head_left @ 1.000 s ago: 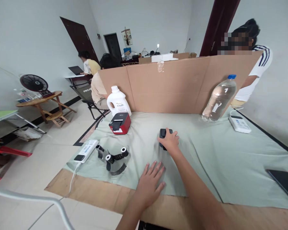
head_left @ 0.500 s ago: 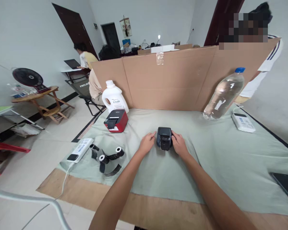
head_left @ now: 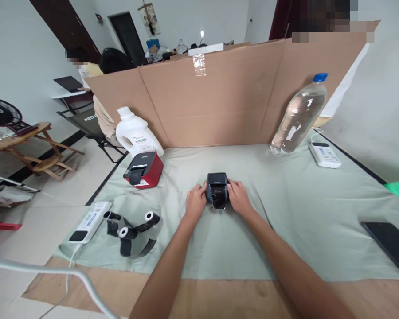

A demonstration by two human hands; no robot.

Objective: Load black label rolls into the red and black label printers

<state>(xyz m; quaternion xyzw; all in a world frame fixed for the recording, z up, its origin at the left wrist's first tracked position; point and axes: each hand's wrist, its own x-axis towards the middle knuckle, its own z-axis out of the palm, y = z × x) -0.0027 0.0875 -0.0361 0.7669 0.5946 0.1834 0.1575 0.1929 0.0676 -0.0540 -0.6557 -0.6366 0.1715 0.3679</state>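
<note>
A small dark printer (head_left: 217,178) sits upright on the cloth in front of me, with a glossy black strip (head_left: 218,197) hanging from its front. My left hand (head_left: 196,201) presses against its left side, fingers curled in. On the opposite side, my right hand (head_left: 238,195) grips it with the thumb toward me. The fingers behind the printer are partly hidden. Left of my hands lie several rolls of black film (head_left: 128,232), partly unwound. Farther back stands a red and black printer (head_left: 144,169) with a black strip at its front.
A cardboard panel (head_left: 213,106) stands across the table's back. Before it are a white jug (head_left: 138,133) and a large water bottle (head_left: 299,119). White power banks (head_left: 90,222) lie at both sides, and a phone (head_left: 390,243) at the right. People are behind the panel.
My left hand has closed in from slightly apart to touch the printer's left side. The right hand stays on it. My view has swung, so the scene sits farther left.
</note>
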